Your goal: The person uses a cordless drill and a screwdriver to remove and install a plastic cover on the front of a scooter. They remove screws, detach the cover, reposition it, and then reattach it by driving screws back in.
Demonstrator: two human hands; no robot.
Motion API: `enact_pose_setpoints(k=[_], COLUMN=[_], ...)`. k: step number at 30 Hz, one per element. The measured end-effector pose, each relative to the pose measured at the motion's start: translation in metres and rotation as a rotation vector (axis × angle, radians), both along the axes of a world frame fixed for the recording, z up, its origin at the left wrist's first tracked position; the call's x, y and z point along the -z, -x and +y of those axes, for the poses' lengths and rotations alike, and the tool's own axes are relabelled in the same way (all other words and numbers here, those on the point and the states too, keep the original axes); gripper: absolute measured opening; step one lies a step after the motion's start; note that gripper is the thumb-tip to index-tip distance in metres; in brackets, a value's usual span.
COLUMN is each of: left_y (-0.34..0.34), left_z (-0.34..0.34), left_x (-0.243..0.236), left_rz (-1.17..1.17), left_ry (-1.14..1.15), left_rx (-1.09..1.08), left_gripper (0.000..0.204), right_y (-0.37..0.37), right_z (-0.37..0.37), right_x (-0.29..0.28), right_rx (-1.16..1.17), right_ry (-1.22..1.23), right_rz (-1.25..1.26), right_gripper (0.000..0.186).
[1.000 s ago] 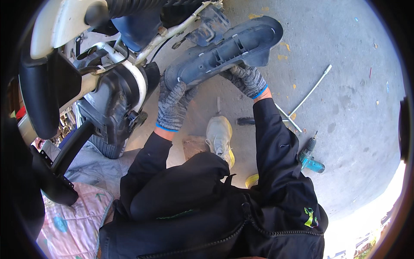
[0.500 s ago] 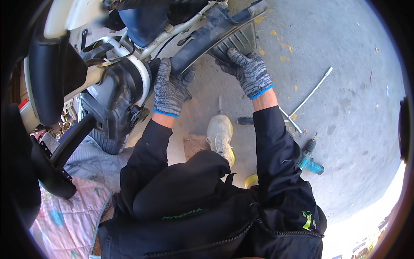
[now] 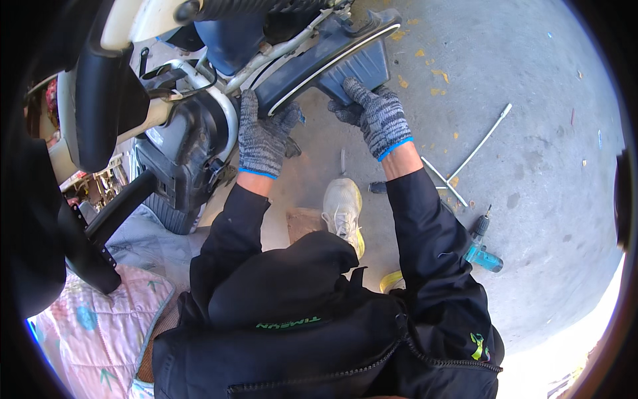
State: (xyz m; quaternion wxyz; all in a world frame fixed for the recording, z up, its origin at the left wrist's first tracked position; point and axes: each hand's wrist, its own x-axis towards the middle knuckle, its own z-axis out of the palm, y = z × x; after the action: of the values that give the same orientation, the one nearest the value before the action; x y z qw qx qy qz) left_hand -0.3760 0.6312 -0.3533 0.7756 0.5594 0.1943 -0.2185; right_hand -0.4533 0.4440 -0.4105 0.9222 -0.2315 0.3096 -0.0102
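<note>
1. A black plastic cover is held up above the floor, ahead of the person, tilted so its right end sits higher in view; a pale line runs along its edge, and a ribbed, boxy part hangs below.
2. The left hand, in a grey knitted glove with a blue cuff, is clamped on the cover's near left end.
3. The right hand, gloved alike, is clamped on the boxy part, thumb on its face; its other fingers are partly hidden.
4. A bike with a pale frame stands to the left; whether the cover touches it, I cannot tell.
5. On the floor at right lie a T-shaped wrench and, nearer the right sleeve, a teal drill; a pale shoe stands between the forearms; a pink blanket lies at lower left.
</note>
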Motion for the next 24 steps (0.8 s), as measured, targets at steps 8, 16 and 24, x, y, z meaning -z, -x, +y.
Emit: enact_pose_setpoints(k=[8,16,24], left_y=[0.006,0.0,0.009], left_z=[-0.002,0.001,-0.008], left_x=[0.003,0.003,-0.003], left_rz=[0.008,-0.006,-0.038], left_ry=[0.006,-0.025,-0.058], left_rx=[-0.005,-0.015,-0.104], left_gripper=[0.054,0.056,0.055], right_y=[-0.001,-0.002,-0.004], right_z=[-0.001,-0.001,-0.002], right_x=[-0.008,0.008,0.013], right_rx=[-0.021,-0.099,-0.034], right_ry=[0.128,0.054,0.174], right_rz=[0.037,0.0,0.027], right_gripper=[0.033,0.036,0.038])
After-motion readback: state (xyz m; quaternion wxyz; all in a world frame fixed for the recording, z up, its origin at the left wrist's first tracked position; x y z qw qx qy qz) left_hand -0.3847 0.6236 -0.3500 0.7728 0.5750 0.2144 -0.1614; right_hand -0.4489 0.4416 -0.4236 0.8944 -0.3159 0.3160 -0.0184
